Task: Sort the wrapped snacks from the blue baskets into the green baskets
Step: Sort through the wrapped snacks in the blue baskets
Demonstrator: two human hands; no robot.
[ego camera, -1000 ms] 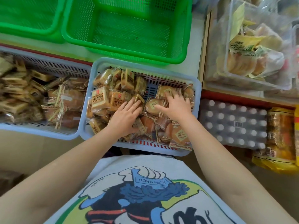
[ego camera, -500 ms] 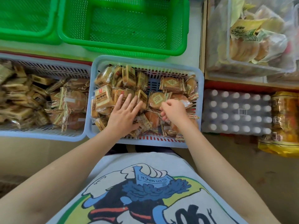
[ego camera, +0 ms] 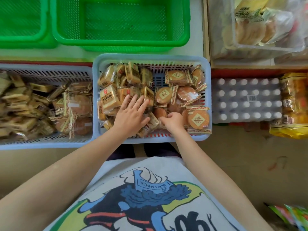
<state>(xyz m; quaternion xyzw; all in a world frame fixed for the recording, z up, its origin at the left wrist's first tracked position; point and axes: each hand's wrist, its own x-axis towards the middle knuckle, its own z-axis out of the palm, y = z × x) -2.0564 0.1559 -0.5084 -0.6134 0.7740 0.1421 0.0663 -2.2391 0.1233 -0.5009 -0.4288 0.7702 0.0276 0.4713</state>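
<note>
Barely started — green baskets hold nothing, snacks all in both blue baskets. My left hand lies flat on packs; right hand curls round one near the front wall.

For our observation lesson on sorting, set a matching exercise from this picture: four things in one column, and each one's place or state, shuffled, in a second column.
Things
1. left hand
2. right hand
3. centre green basket
4. pack of white-capped bottles

Places or states
A. holds no snacks
B. fingers curled on a wrapper among the round cakes
C. lies right of the centre blue basket, outside it
D. fingers straight, resting flat on the square wrapped cakes

Pairs: 1-D, 2-B, 3-A, 4-C
</note>
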